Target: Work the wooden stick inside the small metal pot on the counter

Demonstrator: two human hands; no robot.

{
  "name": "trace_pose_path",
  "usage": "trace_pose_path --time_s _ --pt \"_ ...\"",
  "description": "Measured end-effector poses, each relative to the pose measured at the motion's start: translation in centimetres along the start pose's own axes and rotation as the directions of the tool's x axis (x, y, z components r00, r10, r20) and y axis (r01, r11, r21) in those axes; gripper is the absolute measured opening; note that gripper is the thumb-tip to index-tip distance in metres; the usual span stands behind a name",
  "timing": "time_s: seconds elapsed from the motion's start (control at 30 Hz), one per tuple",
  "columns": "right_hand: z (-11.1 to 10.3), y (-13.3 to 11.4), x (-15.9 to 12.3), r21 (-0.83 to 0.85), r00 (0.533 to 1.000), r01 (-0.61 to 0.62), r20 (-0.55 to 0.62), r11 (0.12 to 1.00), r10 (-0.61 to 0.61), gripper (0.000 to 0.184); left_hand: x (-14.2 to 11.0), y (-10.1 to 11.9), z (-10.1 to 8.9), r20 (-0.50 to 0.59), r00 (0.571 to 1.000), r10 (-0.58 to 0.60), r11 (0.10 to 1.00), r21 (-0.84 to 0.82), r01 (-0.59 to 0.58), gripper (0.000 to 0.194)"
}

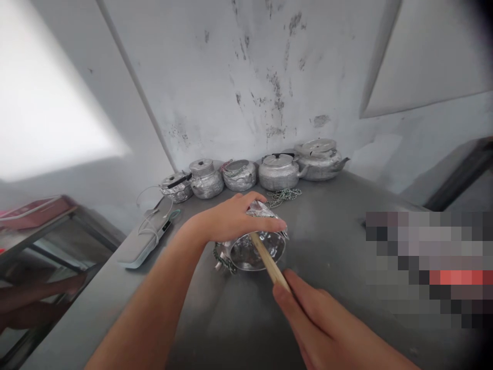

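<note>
A shiny aluminium pot point(239, 257) lies tilted on the grey table, its round mouth facing me. My left hand point(236, 218) is closed over its upper side, with the thumb and fingers spread around the metal. In my right hand point(308, 308) is a pale wooden stick point(270, 263), whose far end reaches into the pot's mouth. What the tip touches inside is hidden. A dark patterned cord point(227, 261) hangs at the pot's left side, and another beaded cord point(287, 194) lies just beyond it.
Several aluminium kettles point(279, 174) and pots stand along the wall at the table's back edge. A flat pale device point(144, 239) with a cable lies at the left. Beyond that is a pink tray point(38, 213) on a side shelf, with a person's limbs point(42, 295) below. A blurred patch covers the right.
</note>
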State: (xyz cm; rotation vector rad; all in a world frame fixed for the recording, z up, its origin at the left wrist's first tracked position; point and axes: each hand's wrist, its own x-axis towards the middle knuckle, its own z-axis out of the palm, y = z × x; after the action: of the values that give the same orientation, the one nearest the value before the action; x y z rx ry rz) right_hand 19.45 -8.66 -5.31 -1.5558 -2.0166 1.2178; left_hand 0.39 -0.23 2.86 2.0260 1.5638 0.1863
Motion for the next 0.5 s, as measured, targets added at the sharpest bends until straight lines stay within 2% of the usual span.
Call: trace_pose_path --time_s 0.1,0.3,0.5 --pt "-0.2 0.2 0.2 -0.013 0.999 -0.023 0.045 1.0 0.023 0.03 0.0 -0.2 0.0 0.005 1.0 0.006 1.0 -0.01 -0.005 0.078" --pt "-1.0 0.1 0.7 0.018 0.993 0.021 0.118 1.0 -0.023 0.027 0.0 -0.2 -0.1 -0.002 1.0 0.013 1.0 -0.009 -0.013 0.074" --pt "-0.9 0.1 0.5 -0.017 0.995 0.08 0.065 0.997 -0.079 0.027 0.0 -0.2 0.0 -0.013 1.0 0.01 1.0 0.006 -0.009 0.077"
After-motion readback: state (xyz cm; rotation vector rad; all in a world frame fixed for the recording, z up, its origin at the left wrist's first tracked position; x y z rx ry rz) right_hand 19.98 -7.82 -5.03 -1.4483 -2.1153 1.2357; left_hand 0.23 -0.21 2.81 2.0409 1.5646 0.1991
